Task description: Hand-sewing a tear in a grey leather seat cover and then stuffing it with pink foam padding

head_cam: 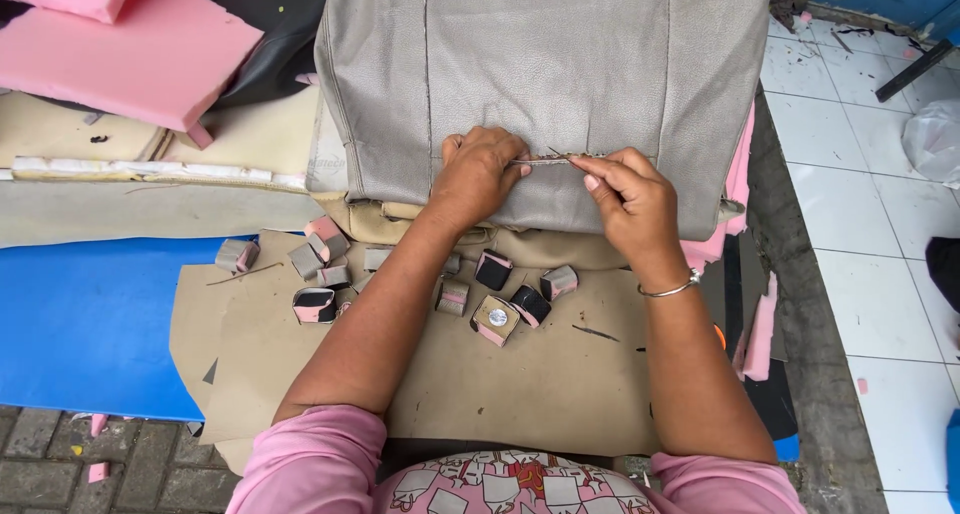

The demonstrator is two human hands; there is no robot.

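While the forearms are stretched forward over a tan sheet (520,374), small folded loops (495,319) of leatherette lined with pink foam are seen scattered at 6 o'clock from the hands. The left hand (475,174) is pressed on the grey seat cover (545,74), fingers closed on a thin metal tool (545,160), seemingly to steady the seam. At 3 o'clock, the right hand (630,199) is pinching the tool's other end. Pink foam slabs (130,44) are lying at 10 o'clock.
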